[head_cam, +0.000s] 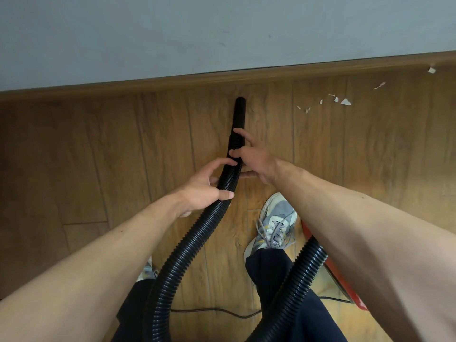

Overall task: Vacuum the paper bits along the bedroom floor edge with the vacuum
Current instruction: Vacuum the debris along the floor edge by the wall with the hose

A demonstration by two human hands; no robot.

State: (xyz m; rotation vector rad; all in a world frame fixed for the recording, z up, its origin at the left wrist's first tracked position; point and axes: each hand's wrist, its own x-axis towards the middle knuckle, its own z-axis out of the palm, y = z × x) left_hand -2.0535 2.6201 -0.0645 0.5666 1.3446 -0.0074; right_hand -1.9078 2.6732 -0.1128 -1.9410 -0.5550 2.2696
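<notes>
The left hand [207, 185] curls round a black ribbed hose [187, 255], thumb lying across the near side and fingers wrapped over the far side. Just ahead of it, the right hand [254, 159] grips the same hose where it joins the smooth black nozzle [239, 114]. Its thumb hooks over the top and its forefinger stretches along the tube, while its other fingers are hidden behind the hose. The nozzle's tip sits close to the wooden skirting board [123, 91] under a pale wall [172, 33]; whether it touches the wood floor [74, 156] cannot be told. White paper bits [345, 101] lie scattered on the floor to the right, near the skirting board and well apart from the nozzle. The red vacuum body [338, 277] is mostly hidden behind the right forearm. A grey shoe [274, 218] and a thin black cord [214, 310] show below.
</notes>
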